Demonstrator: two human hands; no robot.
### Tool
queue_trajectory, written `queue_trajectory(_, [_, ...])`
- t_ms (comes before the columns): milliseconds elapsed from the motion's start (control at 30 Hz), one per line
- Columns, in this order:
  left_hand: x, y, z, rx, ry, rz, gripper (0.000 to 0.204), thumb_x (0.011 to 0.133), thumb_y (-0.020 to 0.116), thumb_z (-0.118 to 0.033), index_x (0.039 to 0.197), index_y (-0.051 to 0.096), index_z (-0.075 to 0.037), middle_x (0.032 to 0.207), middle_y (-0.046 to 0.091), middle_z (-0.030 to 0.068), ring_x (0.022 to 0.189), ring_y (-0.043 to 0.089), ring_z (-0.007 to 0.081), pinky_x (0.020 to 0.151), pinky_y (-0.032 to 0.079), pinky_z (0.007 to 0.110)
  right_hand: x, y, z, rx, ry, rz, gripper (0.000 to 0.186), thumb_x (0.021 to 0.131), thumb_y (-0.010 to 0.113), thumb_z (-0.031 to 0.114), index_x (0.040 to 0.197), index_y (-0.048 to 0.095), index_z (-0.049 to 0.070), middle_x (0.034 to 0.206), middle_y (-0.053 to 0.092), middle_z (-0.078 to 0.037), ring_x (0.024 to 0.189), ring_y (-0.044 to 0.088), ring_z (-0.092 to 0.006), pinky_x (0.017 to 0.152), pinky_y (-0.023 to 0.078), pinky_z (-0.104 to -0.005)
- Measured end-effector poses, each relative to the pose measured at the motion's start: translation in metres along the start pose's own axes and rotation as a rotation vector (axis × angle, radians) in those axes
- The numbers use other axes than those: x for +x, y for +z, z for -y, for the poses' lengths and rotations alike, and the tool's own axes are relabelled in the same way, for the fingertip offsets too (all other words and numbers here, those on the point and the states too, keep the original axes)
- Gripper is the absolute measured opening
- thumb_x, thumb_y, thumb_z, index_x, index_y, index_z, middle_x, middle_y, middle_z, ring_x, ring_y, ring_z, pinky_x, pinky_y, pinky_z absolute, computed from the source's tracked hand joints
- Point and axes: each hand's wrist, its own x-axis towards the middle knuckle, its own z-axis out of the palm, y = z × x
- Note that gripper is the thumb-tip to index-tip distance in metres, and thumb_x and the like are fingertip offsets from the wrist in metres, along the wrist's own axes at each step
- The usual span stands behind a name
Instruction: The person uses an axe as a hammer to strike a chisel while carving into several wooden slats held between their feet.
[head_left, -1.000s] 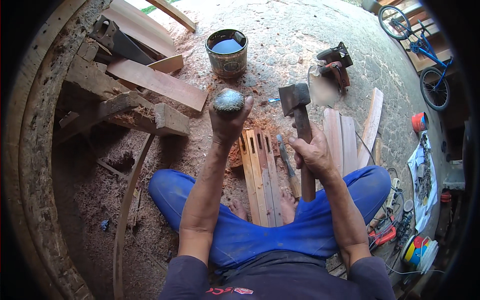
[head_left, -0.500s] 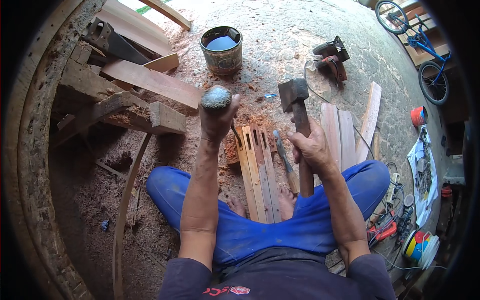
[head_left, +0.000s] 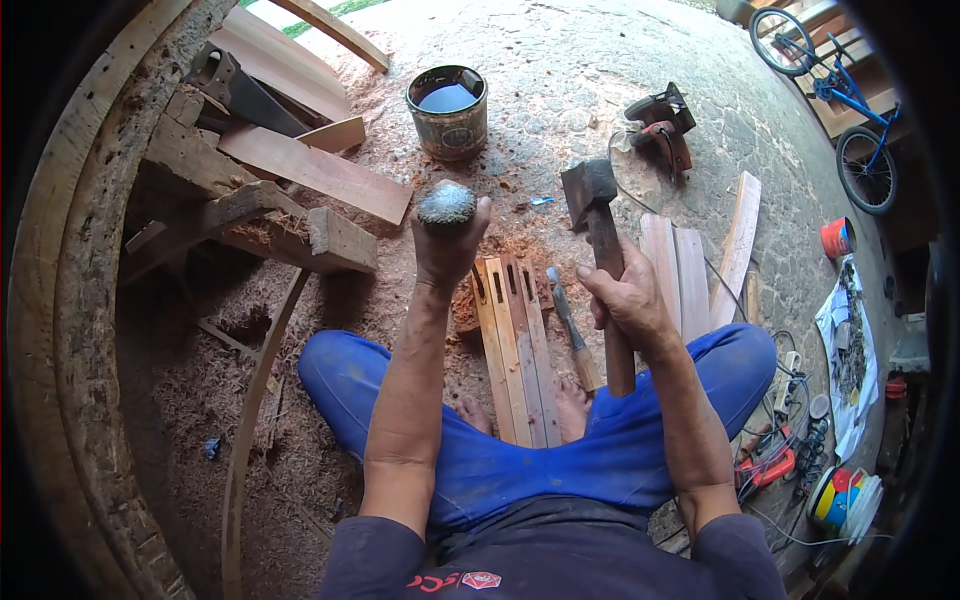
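My left hand is closed round an upright chisel, with the frayed pale butt of its handle facing up; most of its blade is hidden below the hand. Beneath it, narrow wooden strips lie side by side between my feet, with slots cut near their far ends. My right hand grips a mallet by its wooden handle, the dark blocky head raised to the right of the strips. A second chisel with a wooden handle lies along their right side.
A bucket of liquid stands ahead, with a corded power tool to its right. Boards lie right of the strips. A handsaw and rough timber occupy the left. Cables and a bicycle are at right.
The view has shifted slightly. My left hand with the chisel sits a little lower and further right; the mallet stays raised in nearly the same place.
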Motion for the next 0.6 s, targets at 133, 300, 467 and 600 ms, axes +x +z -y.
queue_trajectory(133, [-0.007,-0.013,0.001,-0.052,-0.063,0.002,0.021,0.088,0.075,-0.011,0.074,0.061,-0.005,0.062,0.060,0.0009,0.054,0.057,0.0149,0.055,0.046,0.035,-0.005,0.001,0.007,-0.139,-0.070,0.033,0.051,0.091,0.068,0.013,0.136,0.047,-0.001,0.079,0.058,-0.003,0.059,0.058,-0.0088,0.052,0.048,-0.0254])
queue_trajectory(300, [-0.004,0.002,-0.012,0.007,0.121,0.013,0.023,0.091,0.072,-0.008,0.075,0.057,-0.003,0.058,0.056,0.0005,0.052,0.051,0.0086,0.051,0.043,0.030,-0.015,0.002,0.007,-0.458,-0.231,0.036,0.060,0.089,0.072,0.016,0.141,0.046,0.001,0.096,0.068,-0.013,0.083,0.069,-0.0258,0.076,0.054,-0.0380])
queue_trajectory(467, [-0.013,-0.009,0.005,0.108,0.127,-0.026,0.023,0.093,0.070,-0.009,0.076,0.057,-0.004,0.059,0.056,-0.0017,0.052,0.052,0.0075,0.050,0.043,0.027,-0.031,0.012,0.028,-0.569,-0.302,0.064,0.063,0.089,0.071,0.016,0.145,0.045,0.005,0.104,0.068,-0.024,0.096,0.070,-0.0361,0.085,0.053,-0.0438])
queue_trajectory(600, [-0.014,-0.001,0.011,0.310,0.325,0.002,0.015,0.087,0.068,-0.007,0.079,0.056,-0.003,0.065,0.057,0.0040,0.060,0.057,0.0207,0.062,0.045,0.038,-0.032,0.014,0.031,-0.639,-0.377,0.066,0.064,0.091,0.072,0.016,0.148,0.044,0.006,0.107,0.067,-0.016,0.092,0.068,-0.0239,0.084,0.052,-0.0378])
